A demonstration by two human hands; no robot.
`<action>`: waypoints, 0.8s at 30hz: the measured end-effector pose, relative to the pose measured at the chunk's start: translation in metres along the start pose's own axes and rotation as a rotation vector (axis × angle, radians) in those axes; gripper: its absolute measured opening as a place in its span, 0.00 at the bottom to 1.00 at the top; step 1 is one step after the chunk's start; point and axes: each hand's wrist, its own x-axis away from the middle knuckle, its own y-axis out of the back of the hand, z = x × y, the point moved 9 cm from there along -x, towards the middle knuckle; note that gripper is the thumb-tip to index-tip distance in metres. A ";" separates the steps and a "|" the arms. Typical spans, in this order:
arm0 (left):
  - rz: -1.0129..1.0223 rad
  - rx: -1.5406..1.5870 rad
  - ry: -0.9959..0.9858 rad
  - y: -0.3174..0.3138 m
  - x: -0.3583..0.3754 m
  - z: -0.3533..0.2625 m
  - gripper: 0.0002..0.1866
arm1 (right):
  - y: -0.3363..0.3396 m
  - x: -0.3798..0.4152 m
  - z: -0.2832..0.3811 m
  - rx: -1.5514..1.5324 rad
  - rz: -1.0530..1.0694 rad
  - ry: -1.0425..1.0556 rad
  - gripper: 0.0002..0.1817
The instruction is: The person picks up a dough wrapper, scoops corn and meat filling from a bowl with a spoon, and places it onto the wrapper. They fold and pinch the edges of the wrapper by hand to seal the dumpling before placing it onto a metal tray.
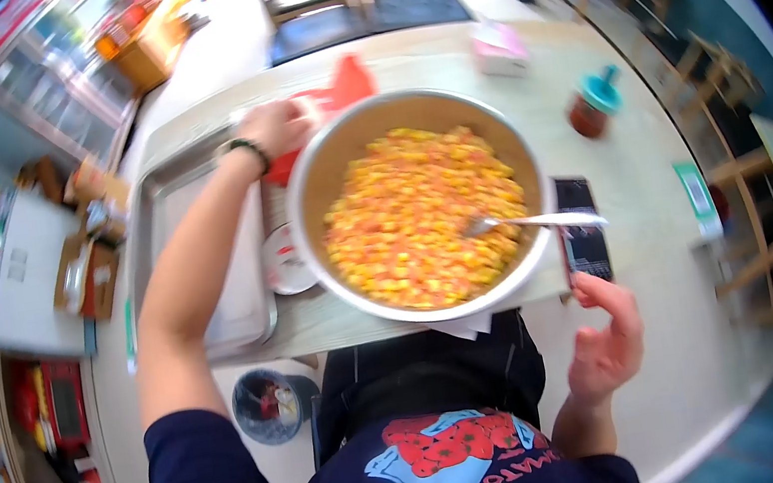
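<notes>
A large metal bowl (306, 244) stands in front of me, holding a mix of yellow corn kernels and pinkish bits (422, 210). In the mix rests a metal spoon (545, 219), its handle over the right rim. My left hand (273, 128) reaches past the bowl's far left side to a red plastic bag (346, 84) with something white at it; blur hides its fingers. Near the table's front edge, my right hand (606, 336) is raised with bent fingers apart, nothing visible in them. Its fingertip is close to a dark phone (588, 255).
A metal tray (199, 271) lies on the left, beside a small white dish (287, 262). Farther right are a pink-and-white tissue pack (500, 50) and a jar with a teal lid (594, 107). A bin (274, 406) stands below the table; chairs (366, 17) are behind it.
</notes>
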 end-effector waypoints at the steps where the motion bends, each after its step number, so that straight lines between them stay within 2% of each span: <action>1: 0.080 -0.073 0.050 -0.004 -0.006 -0.002 0.15 | 0.004 0.000 0.003 0.014 0.038 0.014 0.17; 2: 0.099 -0.099 0.052 -0.005 -0.010 -0.005 0.13 | 0.009 0.004 0.003 0.023 0.039 0.012 0.16; 5: 0.025 -0.119 -0.115 -0.002 -0.015 -0.006 0.12 | 0.026 0.015 -0.005 0.073 0.025 -0.028 0.14; 7: 0.078 -0.094 -0.137 -0.007 -0.018 0.003 0.12 | 0.032 0.020 -0.014 0.074 0.019 -0.052 0.14; 9: 0.048 -0.097 -0.161 -0.007 -0.018 0.005 0.12 | 0.030 0.024 -0.019 0.076 0.075 -0.062 0.10; 11: -0.011 -0.127 -0.157 -0.005 -0.017 0.004 0.11 | 0.029 0.024 -0.025 0.063 0.079 -0.092 0.11; 13: -0.089 -0.086 -0.021 0.001 -0.020 0.019 0.12 | 0.026 0.023 -0.021 0.009 0.069 -0.035 0.15; 14: -0.085 -0.091 -0.029 -0.003 -0.026 0.037 0.12 | 0.024 0.023 -0.021 -0.004 0.071 -0.033 0.15; 16: -0.196 0.262 0.038 -0.007 -0.048 0.115 0.15 | 0.019 0.024 -0.020 -0.032 0.071 -0.027 0.15; 17: -0.233 1.177 0.283 -0.032 -0.054 0.168 0.17 | 0.016 0.024 -0.019 -0.060 0.082 -0.017 0.15; 19: -0.142 1.721 0.345 -0.012 -0.034 0.143 0.19 | 0.010 0.026 -0.016 -0.069 0.066 -0.028 0.15; 21: -0.108 1.943 0.334 0.018 -0.004 0.109 0.19 | -0.004 0.028 -0.016 -0.192 0.144 -0.096 0.13; 22: -0.130 1.868 0.262 0.027 -0.001 0.130 0.20 | -0.014 0.032 -0.017 -0.290 0.191 -0.152 0.12; 24: 0.090 1.771 0.337 0.052 0.051 0.073 0.18 | -0.050 0.044 -0.018 -0.645 0.549 -0.469 0.12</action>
